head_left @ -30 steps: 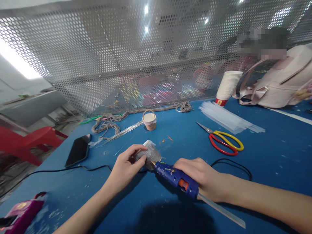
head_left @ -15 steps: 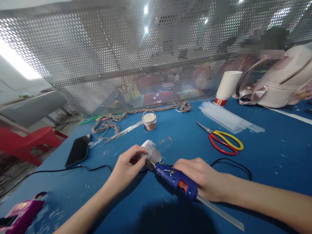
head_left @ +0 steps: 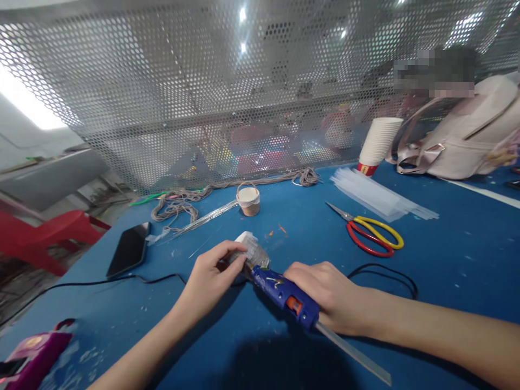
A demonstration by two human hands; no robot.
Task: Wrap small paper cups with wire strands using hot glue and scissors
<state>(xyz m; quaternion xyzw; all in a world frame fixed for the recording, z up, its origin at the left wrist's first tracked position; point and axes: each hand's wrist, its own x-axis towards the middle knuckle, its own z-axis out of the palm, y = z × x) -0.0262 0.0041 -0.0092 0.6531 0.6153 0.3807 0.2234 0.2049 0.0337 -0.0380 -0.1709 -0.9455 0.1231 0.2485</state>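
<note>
My left hand point(head_left: 217, 271) is closed on a small cup point(head_left: 255, 250) wrapped in greyish material, tipped on its side with its white end pointing away. In my right hand point(head_left: 319, 292) is a blue glue gun point(head_left: 284, 292) with an orange part on its body. A long translucent glue stick point(head_left: 353, 352) sticks out of its back end. The gun's nozzle is at the cup's near side, close to my left fingertips; whether it touches is hard to see. Beyond the cup stands a little handled basket point(head_left: 248, 200) with a white rim and brown lower half.
Red-and-yellow scissors point(head_left: 369, 230), a pile of translucent glue sticks point(head_left: 377, 195) and stacked paper cups point(head_left: 379, 146) are at right, near a pale backpack point(head_left: 467, 135). Grey cord point(head_left: 179, 206) runs along a perforated metal screen point(head_left: 182, 97). At left lie a phone point(head_left: 129, 249) and black cable point(head_left: 150, 280).
My right hand has moved the glue gun slightly left, its nozzle shifting along the cup toward my left fingers. The left hand keeps its hold on the cup, nearly still.
</note>
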